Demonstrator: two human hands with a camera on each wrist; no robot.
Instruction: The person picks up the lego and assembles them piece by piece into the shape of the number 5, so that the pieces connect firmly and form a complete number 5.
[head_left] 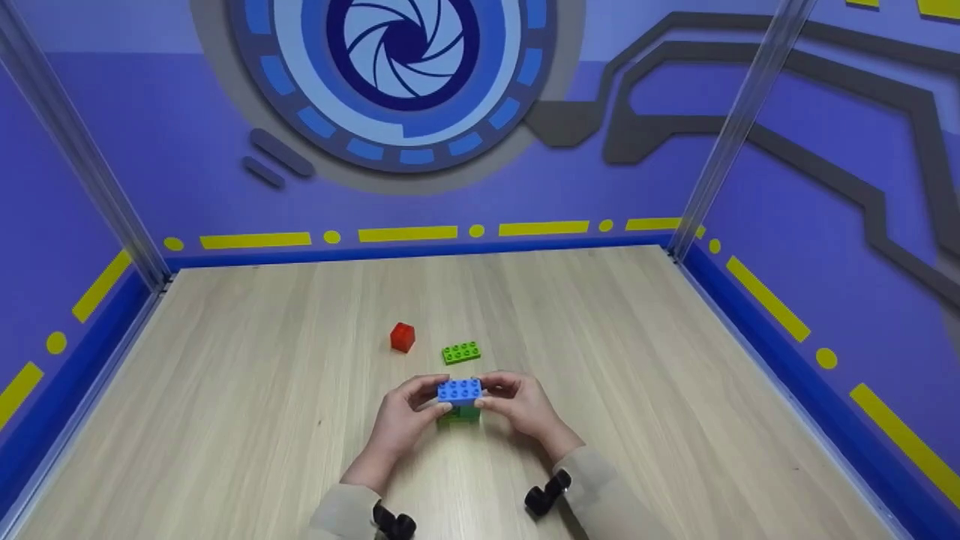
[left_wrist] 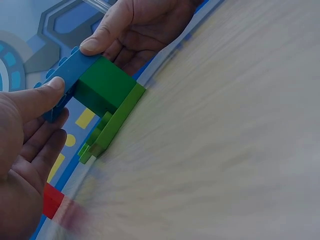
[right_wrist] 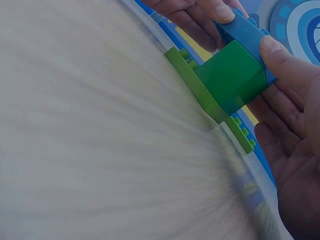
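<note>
Both hands hold one blue toy brick point(head_left: 459, 389) with two rows of studs, over the near middle of the table. My left hand point(head_left: 401, 416) pinches its left end, thumb on the near side. At the right end, thumb and fingers of my right hand point(head_left: 527, 405) grip it the same way. Directly beneath, a dark green block point(left_wrist: 107, 85) sits at the right end of a flat light green brick point(left_wrist: 120, 120) lying on the table. In the left wrist view, the blue brick overhangs the block toward the left.
Beyond the hands, a second flat light green brick point(head_left: 461, 352) lies studs up on the wooden table point(head_left: 600, 337). A red block point(head_left: 403, 337) stands to its left. Blue-purple panels point(head_left: 172, 150) wall the table at the back and sides.
</note>
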